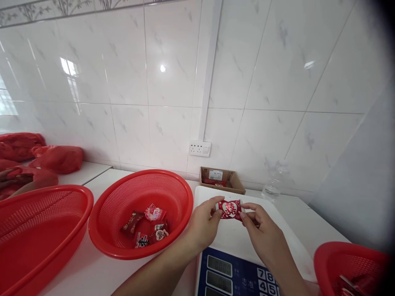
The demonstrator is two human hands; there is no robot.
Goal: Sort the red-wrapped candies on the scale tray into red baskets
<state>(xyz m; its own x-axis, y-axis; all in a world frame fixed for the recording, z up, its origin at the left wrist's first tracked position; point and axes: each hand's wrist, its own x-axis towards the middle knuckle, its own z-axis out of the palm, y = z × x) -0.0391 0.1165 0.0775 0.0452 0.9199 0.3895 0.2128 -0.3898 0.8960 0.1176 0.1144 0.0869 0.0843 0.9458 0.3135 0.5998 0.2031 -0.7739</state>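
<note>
A small red candy packet (230, 209) with a white heart and red lettering is held up between my two hands. My left hand (206, 220) pinches its left end, thumb in front. Its right end is gripped by the thumb and fingers of my right hand (262, 228). Both hands hover over the white pan of a weighing scale (230, 240), whose blue panel with displays and number keys faces me. To the left stands a red plastic basket (106, 205) with several wrapped candies (131, 222) in its bottom.
Another red basket (37, 246) stands at far left, and one (336, 257) at right holds packets. Behind the scale are a cardboard box (236, 183) and a clear plastic bottle (274, 185). Red bags (58, 158) lie at left near another person's hand (12, 179).
</note>
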